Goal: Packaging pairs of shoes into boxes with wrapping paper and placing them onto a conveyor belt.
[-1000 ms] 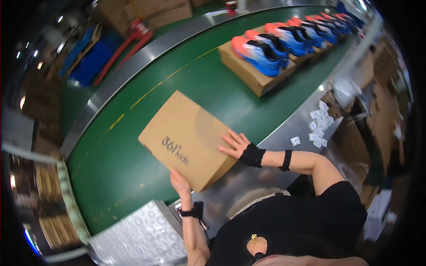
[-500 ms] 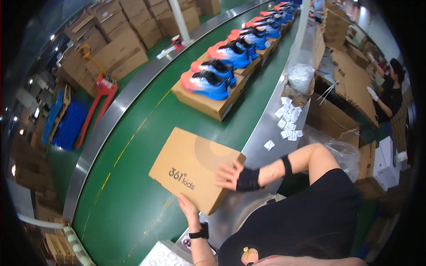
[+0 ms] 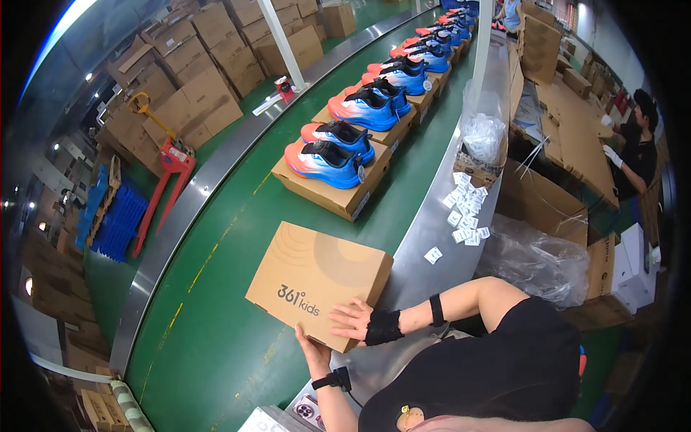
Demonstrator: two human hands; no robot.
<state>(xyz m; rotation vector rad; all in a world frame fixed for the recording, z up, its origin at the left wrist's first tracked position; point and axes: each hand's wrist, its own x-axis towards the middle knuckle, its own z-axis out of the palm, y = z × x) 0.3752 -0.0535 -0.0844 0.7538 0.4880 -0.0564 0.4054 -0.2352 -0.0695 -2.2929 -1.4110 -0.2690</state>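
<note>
A closed brown cardboard shoebox (image 3: 309, 270) with dark lettering sits on the green conveyor belt (image 3: 209, 317) in front of me. At its near edge, my left hand (image 3: 314, 354) grips the box; some of its fingers are hidden beneath or behind it. My right hand (image 3: 350, 321), in a black wrist wrap, lies flat on the lid near the front right corner, fingers outstretched. Farther up the belt, a pair of orange, white and blue sneakers (image 3: 324, 164) rests on another shoebox (image 3: 317, 191), and more such pairs line up behind it.
Small white packets (image 3: 466, 209) lie on the metal ledge (image 3: 425, 234) at right, near clear plastic bags (image 3: 536, 263). Stacked cartons (image 3: 209, 43) and a red pallet jack (image 3: 169, 176) stand beyond the belt at left. A co-worker (image 3: 637, 147) is at far right.
My right hand has slid nearer, toward the front edge of the lid. The line of sneakers on boxes has come closer along the belt. My left hand still holds the near edge.
</note>
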